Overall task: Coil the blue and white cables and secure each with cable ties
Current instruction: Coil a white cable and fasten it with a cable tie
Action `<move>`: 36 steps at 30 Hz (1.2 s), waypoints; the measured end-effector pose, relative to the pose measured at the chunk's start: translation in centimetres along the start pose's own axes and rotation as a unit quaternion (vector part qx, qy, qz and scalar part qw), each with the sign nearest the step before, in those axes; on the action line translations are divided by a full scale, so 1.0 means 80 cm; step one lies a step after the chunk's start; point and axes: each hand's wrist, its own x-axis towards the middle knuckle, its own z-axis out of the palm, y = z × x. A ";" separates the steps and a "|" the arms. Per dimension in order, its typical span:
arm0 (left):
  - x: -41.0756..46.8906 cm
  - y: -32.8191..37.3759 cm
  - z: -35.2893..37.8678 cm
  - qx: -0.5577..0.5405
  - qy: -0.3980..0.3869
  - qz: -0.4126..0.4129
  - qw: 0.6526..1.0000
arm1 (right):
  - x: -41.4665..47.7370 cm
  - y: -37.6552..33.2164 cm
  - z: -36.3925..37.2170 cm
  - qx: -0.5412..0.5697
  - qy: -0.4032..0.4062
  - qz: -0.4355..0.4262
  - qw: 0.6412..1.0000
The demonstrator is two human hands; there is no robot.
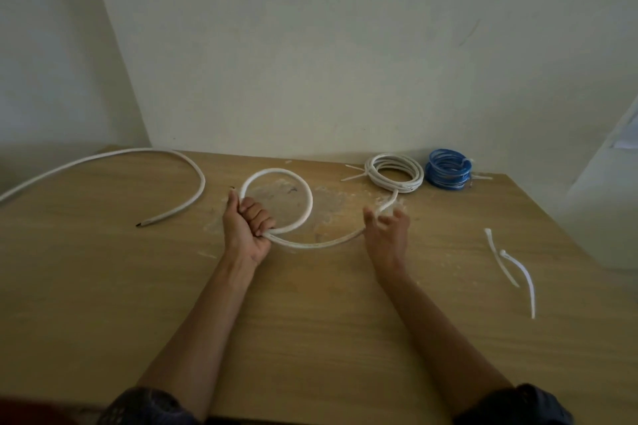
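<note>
On the wooden table (310, 321), which fills the lower half of the view and meets a pale wall at its far edge, three white cables and one blue cable are present.

1. The long white cable (193, 166) lies loose at the far left. It enters from the left edge, arcs round, and ends with a dark tip pointing toward the near left.
2. The second white cable (309, 197) forms one open loop at the table centre. The left hand (245, 228) grips it in a closed fist where the loop crosses itself. From the fist the cable sweeps right to the right hand (386, 238), whose fingers are spread and blurred; the cable passes between thumb and fingers, and no firm pinch shows. Beyond that hand the cable rises to touch the white coil; whether they join cannot be told.
3. The white coil (376, 179) lies flat at the far right, with tie tails projecting from its left side.
4. The blue coil (435, 176) lies just beside it on the right, bound by a white tie.
5. Two loose cable ties (500, 257) (526, 281) lie side by side at the right, well apart from both hands.
</note>
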 end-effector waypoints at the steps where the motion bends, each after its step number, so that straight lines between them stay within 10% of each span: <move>1: -0.002 -0.005 0.002 0.008 0.001 -0.002 1.000 | 0.004 0.002 0.001 0.091 -0.048 0.111 0.988; 5: -0.009 -0.026 0.008 0.040 -0.030 -0.039 0.998 | -0.007 -0.005 0.008 0.327 -0.118 0.196 0.917; 11: -0.018 -0.034 0.016 0.067 -0.085 -0.096 0.989 | -0.007 -0.008 -0.005 0.137 -0.044 -0.028 0.989; 21: -0.016 -0.026 0.007 0.172 -0.042 -0.103 0.979 | -0.004 -0.004 -0.007 0.003 -0.006 -0.106 0.994; 36: -0.036 -0.054 0.047 0.467 -0.063 -0.137 0.872 | -0.017 -0.024 -0.004 -0.133 -0.018 -0.493 0.860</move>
